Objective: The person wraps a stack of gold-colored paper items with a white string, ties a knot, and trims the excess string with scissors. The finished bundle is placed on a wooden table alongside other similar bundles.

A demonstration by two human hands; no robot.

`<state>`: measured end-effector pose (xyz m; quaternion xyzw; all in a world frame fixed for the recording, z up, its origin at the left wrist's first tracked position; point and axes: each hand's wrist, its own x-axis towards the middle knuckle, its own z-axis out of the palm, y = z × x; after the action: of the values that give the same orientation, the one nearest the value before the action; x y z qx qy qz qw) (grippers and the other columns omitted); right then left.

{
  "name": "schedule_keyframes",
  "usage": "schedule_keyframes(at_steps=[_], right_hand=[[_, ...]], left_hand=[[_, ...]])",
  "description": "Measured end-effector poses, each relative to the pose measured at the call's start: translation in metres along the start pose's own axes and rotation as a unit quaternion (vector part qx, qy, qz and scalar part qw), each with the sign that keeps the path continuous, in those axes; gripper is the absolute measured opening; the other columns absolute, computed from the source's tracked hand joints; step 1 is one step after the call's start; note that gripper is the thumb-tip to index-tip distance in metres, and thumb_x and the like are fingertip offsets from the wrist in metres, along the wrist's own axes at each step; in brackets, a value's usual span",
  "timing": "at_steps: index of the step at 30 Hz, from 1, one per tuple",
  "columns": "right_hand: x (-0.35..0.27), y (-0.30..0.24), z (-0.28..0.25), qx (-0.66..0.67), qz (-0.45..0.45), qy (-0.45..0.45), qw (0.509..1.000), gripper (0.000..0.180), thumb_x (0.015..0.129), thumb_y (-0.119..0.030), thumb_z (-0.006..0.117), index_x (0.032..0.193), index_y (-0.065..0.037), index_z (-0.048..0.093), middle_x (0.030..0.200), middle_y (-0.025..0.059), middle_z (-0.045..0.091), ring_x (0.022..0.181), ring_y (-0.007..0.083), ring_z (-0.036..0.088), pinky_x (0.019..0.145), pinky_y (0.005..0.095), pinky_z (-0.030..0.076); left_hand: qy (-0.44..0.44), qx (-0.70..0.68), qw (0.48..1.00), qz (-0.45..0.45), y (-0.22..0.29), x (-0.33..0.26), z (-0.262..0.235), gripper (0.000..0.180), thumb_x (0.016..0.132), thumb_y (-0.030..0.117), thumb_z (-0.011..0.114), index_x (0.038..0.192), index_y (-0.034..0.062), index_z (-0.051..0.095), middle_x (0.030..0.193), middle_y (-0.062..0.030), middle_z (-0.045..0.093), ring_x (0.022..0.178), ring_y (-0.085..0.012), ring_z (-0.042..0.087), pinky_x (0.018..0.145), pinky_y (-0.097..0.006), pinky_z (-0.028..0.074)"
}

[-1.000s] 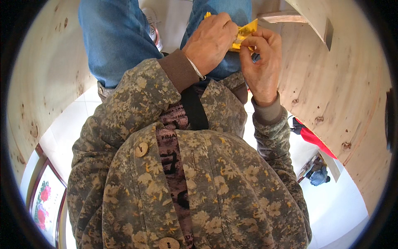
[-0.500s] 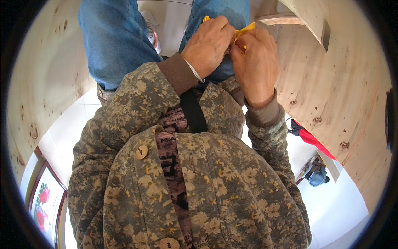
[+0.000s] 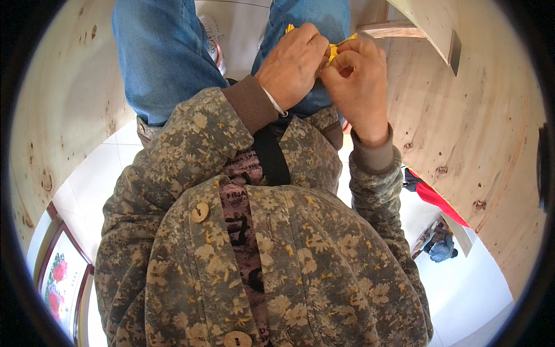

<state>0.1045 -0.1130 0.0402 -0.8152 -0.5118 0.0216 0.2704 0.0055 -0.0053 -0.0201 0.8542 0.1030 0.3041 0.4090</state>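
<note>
Above my thighs, a thin, bright yellow folded piece (image 3: pixel 333 52), like paper or ribbon, shows between my two hands. My left hand (image 3: pixel 293 65) is closed around it, and a yellow end sticks out past its knuckles. Close beside it on the right, my right hand (image 3: pixel 361 87) is closed too, thumb and forefinger pinched into a ring against the piece near the left fingertips. Most of the yellow piece is hidden by the fingers, so its full shape cannot be made out.
Pale wooden panels stand on the left (image 3: pixel 69 87) and right (image 3: pixel 457 133). A wooden ledge (image 3: pixel 390 29) juts out at upper right. Behind the right panel lie a red cloth (image 3: pixel 439 202) and a small seated figure in blue (image 3: pixel 442 248). A framed flower picture (image 3: pixel 60 277) is at lower left.
My right thumb and forefinger have opened into a rounder ring, and that wrist has shifted slightly right. Less of the yellow piece shows above the right fingers. My left hand stays almost still.
</note>
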Motion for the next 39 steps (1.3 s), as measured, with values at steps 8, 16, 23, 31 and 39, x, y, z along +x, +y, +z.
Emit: schedule_keyframes(at_steps=[8,16,23,31,39], right_hand=[[-0.006,-0.001,-0.012,0.167,0.058,0.025,0.984,0.018,0.072,-0.003,0.074,0.086,0.0,0.064,0.098,0.0141,0.059,0.095,0.0322,0.057,0.083,0.0386,0.047],[-0.014,-0.015,-0.003,0.024,-0.01,0.064,0.998,0.014,0.071,-0.001,0.074,0.084,0.001,0.07,0.098,0.0152,0.06,0.092,0.035,0.056,0.082,0.0405,0.046],[-0.013,-0.012,0.003,-0.011,0.042,0.086,0.995,0.004,0.067,-0.003,0.07,0.068,0.0,0.067,0.09,0.014,0.061,0.086,0.0335,0.054,0.076,0.0426,0.045],[-0.004,-0.013,0.0,-0.045,0.018,0.084,0.995,0.006,0.066,-0.005,0.07,0.067,-0.001,0.065,0.088,0.0135,0.061,0.085,0.0347,0.054,0.072,0.0439,0.044],[-0.027,-0.044,0.007,-0.02,0.117,0.083,0.99,0.006,0.071,-0.002,0.07,0.075,-0.001,0.066,0.087,0.0117,0.063,0.074,0.03,0.059,0.066,0.0381,0.048]], left_hand=[[-0.009,-0.012,1.0,-0.011,0.002,0.001,-0.002,0.015,0.082,0.0,0.062,0.096,0.0007,0.056,0.096,-0.0151,0.052,0.092,-0.0357,0.054,0.081,-0.042,0.047],[-0.004,-0.007,1.0,-0.005,0.002,0.0,0.0,0.013,0.082,0.001,0.062,0.094,0.0009,0.056,0.096,-0.0143,0.052,0.092,-0.0356,0.054,0.082,-0.043,0.047],[0.002,0.009,1.0,0.017,0.0,-0.001,-0.001,0.013,0.085,0.005,0.063,0.092,0.0012,0.053,0.094,-0.0144,0.049,0.086,-0.0335,0.055,0.077,-0.042,0.047],[0.005,-0.006,1.0,0.025,0.0,0.001,0.0,0.012,0.085,0.006,0.061,0.092,0.002,0.052,0.094,-0.0139,0.049,0.088,-0.0332,0.055,0.077,-0.042,0.046],[0.0,-0.015,1.0,0.018,0.002,-0.001,-0.003,0.012,0.086,0.007,0.06,0.093,0.0023,0.052,0.093,-0.0139,0.049,0.088,-0.0335,0.054,0.078,-0.042,0.046]])
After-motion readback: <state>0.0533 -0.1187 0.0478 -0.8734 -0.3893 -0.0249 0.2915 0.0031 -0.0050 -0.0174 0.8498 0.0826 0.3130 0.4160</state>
